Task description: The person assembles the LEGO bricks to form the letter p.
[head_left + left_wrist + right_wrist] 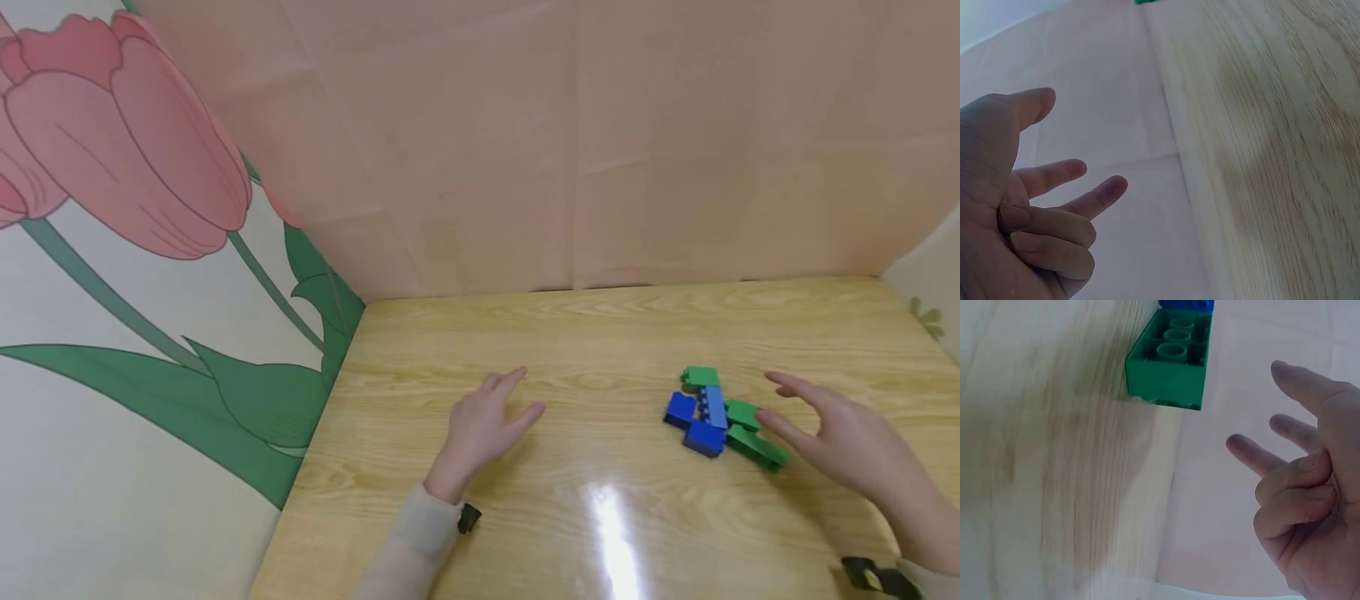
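Observation:
A small cluster of toy building blocks lies on the wooden table, right of centre in the head view. Two dark blue blocks (704, 437) sit at its left and front, beside a lighter blue block (713, 407). At the back is a green block (701, 379); a short green block (742, 414) and a long green block (757, 448) lie on the right. My right hand (851, 437) hovers just right of them, thumb and forefinger spread, holding nothing. The right wrist view shows a green block (1169, 359) with its hollow side visible. Further left, my left hand (480, 425) is above the table, holding nothing.
The wood-grain table (570, 492) meets a pink covered wall (525, 167) at the back. A panel with painted tulips (150, 150) borders the left side, and a pale wall (933, 275) stands at the right edge.

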`<state>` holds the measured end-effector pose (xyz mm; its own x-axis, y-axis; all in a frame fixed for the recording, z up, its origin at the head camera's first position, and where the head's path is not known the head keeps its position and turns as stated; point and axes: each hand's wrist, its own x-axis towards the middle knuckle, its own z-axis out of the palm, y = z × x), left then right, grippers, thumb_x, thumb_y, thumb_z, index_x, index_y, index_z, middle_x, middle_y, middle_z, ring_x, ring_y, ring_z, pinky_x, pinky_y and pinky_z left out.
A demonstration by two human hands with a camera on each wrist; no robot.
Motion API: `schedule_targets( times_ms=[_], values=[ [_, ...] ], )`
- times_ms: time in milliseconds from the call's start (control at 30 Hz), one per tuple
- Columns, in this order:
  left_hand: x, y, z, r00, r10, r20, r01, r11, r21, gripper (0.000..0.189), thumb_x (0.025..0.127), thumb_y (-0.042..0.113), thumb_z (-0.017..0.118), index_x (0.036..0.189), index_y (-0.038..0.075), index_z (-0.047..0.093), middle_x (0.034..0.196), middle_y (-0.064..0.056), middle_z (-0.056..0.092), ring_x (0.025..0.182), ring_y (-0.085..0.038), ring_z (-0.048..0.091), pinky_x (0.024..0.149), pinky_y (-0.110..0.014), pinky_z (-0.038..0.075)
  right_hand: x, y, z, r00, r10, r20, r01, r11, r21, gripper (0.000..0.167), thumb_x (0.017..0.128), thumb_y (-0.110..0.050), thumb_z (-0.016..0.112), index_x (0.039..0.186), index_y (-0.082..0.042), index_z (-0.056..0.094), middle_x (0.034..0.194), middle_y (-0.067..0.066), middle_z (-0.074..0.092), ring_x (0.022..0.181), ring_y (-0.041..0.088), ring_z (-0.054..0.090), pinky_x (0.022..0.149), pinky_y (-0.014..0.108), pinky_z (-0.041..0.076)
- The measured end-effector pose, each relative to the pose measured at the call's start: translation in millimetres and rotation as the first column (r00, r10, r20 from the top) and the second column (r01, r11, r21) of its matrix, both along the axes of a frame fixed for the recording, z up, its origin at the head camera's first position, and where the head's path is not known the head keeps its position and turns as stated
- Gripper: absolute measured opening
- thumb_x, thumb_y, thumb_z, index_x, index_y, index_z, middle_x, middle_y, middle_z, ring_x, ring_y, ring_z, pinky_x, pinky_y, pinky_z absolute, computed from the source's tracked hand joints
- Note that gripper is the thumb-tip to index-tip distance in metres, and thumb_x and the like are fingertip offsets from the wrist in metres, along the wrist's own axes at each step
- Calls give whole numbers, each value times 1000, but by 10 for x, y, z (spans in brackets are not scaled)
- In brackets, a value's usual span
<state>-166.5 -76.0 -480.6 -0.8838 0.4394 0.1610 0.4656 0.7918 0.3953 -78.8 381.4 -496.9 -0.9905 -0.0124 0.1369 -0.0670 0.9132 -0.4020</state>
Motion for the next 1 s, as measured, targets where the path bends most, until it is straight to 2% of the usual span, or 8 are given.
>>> schedule_targets(
  times_ms=[100,167,233,333,533,667,867,1000],
  values=[
    [-6,64,-5,1000,-19,17,19,1000,1,69,101,68,49,153,23,53,140,-8,63,69,-11,62,68,-36,54,-6,21,-20,1000,19,8,-19,1000,-4,69,98,-45,72,149,-3,51,132,33,61,63,32,60,57,58,48],
    [-12,115,-5,999,-28,35,28,1000,-7,69,101,69,48,153,24,53,142,-7,62,84,-16,69,75,-41,57,-8,35,-26,999,41,4,-41,999,-10,67,99,-42,71,150,-5,50,131,34,61,53,16,46,49,42,41],
    [-18,171,0,998,-40,52,41,999,-18,68,101,69,47,153,25,52,143,-5,61,97,-21,71,79,-42,57,-11,54,-33,998,65,-3,-65,998,-27,64,100,-39,71,152,-7,50,129,33,62,49,11,33,46,33,29],
    [-39,264,-11,995,-72,70,74,997,-26,68,101,69,47,154,26,51,142,-4,62,109,-23,69,77,-38,57,-33,83,-43,996,91,8,-91,995,-50,63,101,-37,71,153,-10,49,128,33,63,48,9,30,44,31,26],
    [-54,486,-45,986,-146,77,149,988,-32,65,101,67,49,152,26,53,135,-2,65,93,-16,69,60,-25,48,-98,158,-102,992,112,52,-107,989,-98,60,101,-39,69,151,-10,51,127,29,65,47,9,34,41,30,30],
    [-33,657,-73,979,-180,94,184,982,-41,64,101,69,48,151,29,54,130,4,67,92,-12,67,64,-27,49,-134,178,-141,987,126,99,-114,986,-119,60,101,-41,69,149,-10,53,126,27,66,48,9,35,43,30,31],
    [22,927,-110,962,-251,106,262,959,-105,63,100,69,50,153,35,52,140,8,61,110,-12,66,80,-36,54,-161,174,-183,982,140,126,-123,983,-133,58,101,-40,69,148,-8,55,126,25,67,47,9,35,45,30,31],
    [69,1115,-122,945,-306,115,323,931,-169,63,99,69,52,153,38,50,143,7,58,101,-11,67,71,-29,52,-176,184,-205,980,148,131,-130,982,-136,57,101,-39,69,147,-9,56,125,23,68,47,8,35,45,29,30]
  ],
)
